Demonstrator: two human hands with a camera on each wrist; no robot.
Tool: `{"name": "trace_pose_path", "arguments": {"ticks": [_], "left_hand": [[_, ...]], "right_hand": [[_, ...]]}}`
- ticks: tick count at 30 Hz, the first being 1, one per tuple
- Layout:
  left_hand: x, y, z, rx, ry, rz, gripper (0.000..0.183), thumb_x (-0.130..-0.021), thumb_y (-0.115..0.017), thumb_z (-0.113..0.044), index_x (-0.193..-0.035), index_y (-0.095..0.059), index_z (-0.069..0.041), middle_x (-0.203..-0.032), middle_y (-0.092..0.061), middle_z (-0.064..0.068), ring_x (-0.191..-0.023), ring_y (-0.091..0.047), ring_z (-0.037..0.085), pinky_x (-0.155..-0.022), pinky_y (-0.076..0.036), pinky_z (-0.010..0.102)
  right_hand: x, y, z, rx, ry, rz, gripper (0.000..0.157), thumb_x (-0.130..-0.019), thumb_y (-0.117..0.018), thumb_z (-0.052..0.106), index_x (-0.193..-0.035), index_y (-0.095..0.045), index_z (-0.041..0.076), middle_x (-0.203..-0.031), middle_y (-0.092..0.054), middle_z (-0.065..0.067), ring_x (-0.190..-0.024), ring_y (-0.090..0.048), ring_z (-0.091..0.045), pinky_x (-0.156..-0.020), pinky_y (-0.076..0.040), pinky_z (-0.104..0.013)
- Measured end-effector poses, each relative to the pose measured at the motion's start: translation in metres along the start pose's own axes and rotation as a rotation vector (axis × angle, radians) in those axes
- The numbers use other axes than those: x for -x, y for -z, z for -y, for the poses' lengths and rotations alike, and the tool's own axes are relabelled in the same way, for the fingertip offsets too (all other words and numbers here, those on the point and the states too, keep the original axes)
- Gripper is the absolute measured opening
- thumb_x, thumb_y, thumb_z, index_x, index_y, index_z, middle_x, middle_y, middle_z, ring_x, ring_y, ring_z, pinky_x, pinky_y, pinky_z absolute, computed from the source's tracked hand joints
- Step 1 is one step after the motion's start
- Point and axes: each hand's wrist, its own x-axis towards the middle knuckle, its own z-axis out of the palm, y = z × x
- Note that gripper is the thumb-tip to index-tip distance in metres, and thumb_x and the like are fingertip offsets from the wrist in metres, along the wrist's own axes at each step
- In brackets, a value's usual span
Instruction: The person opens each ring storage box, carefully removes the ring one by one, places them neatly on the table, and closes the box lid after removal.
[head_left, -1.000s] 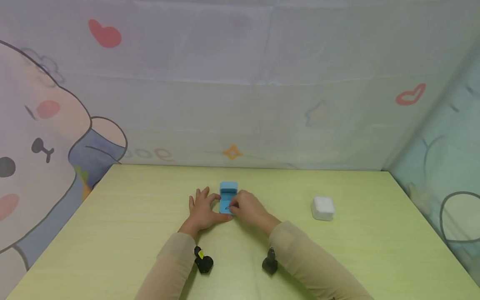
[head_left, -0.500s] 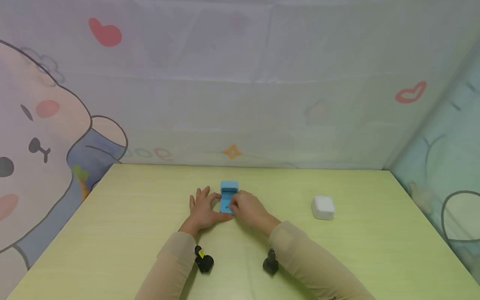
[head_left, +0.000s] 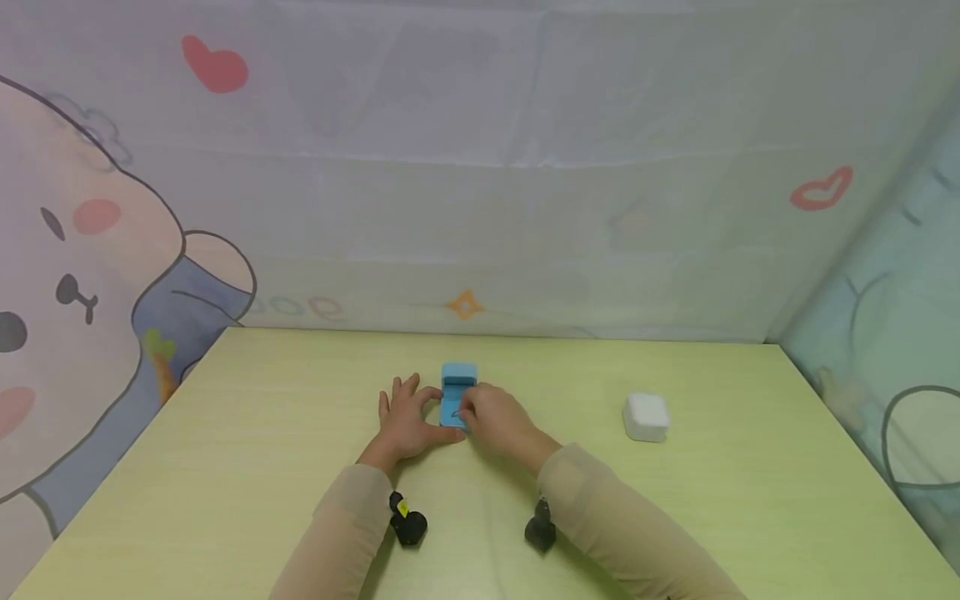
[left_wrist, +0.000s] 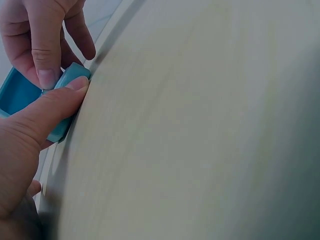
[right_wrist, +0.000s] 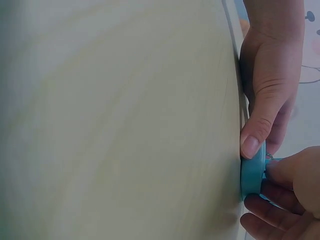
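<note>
A small light-blue ring box (head_left: 459, 372) stands with its lid raised on the table. My left hand (head_left: 406, 423) grips the box base between thumb and forefinger, the other fingers spread away to the left. Over the base, my right hand (head_left: 501, 420) pinches a thin ring (head_left: 455, 413) at the box's insert. Most of the ring is hidden by the fingertips. In the left wrist view, the left thumb presses the near side of the blue box (left_wrist: 61, 129). The right wrist view shows the right fingers (right_wrist: 282, 172) close against the box.
A white rounded block or case (head_left: 646, 417) sits on the pale wooden table (head_left: 735, 467) to the right. Black wrist cameras (head_left: 408, 527) hang at both sleeves. Behind the table's far edge hangs a printed cloth (head_left: 525, 208).
Hardly anything differs: both hands keep their places at the ring box, and the view itself shifts very slightly.
</note>
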Motion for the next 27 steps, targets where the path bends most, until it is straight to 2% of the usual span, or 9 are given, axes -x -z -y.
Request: {"name": "trace_pose_path", "arguments": {"ticks": [9, 22, 27], "left_hand": [[0.0007, -0.0005, -0.0026, 0.005, -0.005, -0.004, 0.064, -0.072, -0.077, -0.046, -0.122, -0.057, -0.012, -0.154, -0.018, 0.025, -0.143, 0.004, 0.048, -0.112, 0.007, 0.064], [-0.0015, -0.0039, -0.0014, 0.011, -0.013, -0.013, 0.062, -0.071, -0.078, -0.046, -0.119, -0.058, -0.013, -0.154, -0.018, 0.025, -0.143, 0.004, 0.048, -0.112, 0.007, 0.063], [-0.0009, -0.0043, -0.0010, 0.007, -0.019, -0.012, 0.060, -0.072, -0.078, -0.046, -0.118, -0.059, -0.013, -0.154, -0.018, 0.025, -0.143, 0.003, 0.049, -0.112, 0.006, 0.064]], "right_hand": [[0.0013, 0.0015, -0.0010, 0.011, 0.022, -0.020, 0.010, -0.092, -0.060, 0.013, -0.090, -0.065, 0.004, -0.083, -0.062, -0.005, -0.072, -0.053, -0.013, -0.067, -0.048, -0.027], [0.0022, 0.0018, -0.0032, 0.011, 0.003, -0.014, 0.011, -0.093, -0.059, 0.014, -0.092, -0.064, 0.005, -0.086, -0.062, -0.004, -0.074, -0.054, -0.013, -0.069, -0.049, -0.027], [0.0014, 0.0002, -0.0054, -0.004, -0.003, -0.001, 0.012, -0.095, -0.057, 0.016, -0.094, -0.063, 0.006, -0.086, -0.062, -0.003, -0.072, -0.053, -0.011, -0.066, -0.048, -0.025]]}}
